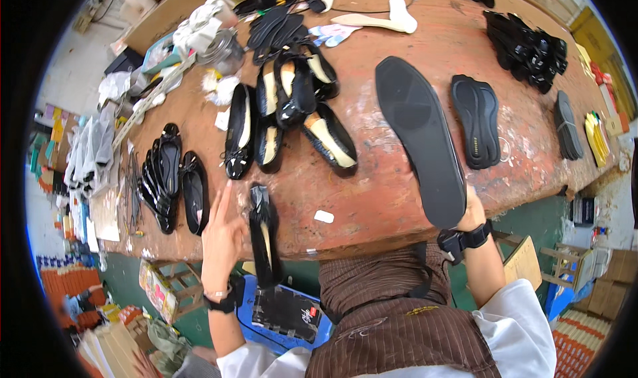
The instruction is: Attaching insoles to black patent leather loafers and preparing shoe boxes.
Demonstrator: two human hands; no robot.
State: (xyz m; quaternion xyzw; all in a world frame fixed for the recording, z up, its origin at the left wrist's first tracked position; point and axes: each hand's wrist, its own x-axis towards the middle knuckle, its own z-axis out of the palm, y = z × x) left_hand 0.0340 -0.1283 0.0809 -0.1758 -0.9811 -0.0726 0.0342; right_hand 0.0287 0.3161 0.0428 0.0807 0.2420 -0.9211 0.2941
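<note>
Right hand grips a black sole by its heel over the worn surface, left hand lies open-fingered beside a black flat shoe, seemingly unsoled, with finished-looking flats waiting beyond.

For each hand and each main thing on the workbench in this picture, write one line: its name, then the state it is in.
Left hand: open, fingers spread, beside an upright shoe.
Right hand: closed on the long black sole.
Long black sole: held tilted, underside up.
Upright shoe: standing at the bench edge.
Ridged sole: lying flat.
Flat black shoes: loose on the workbench, insoles showing.
</note>
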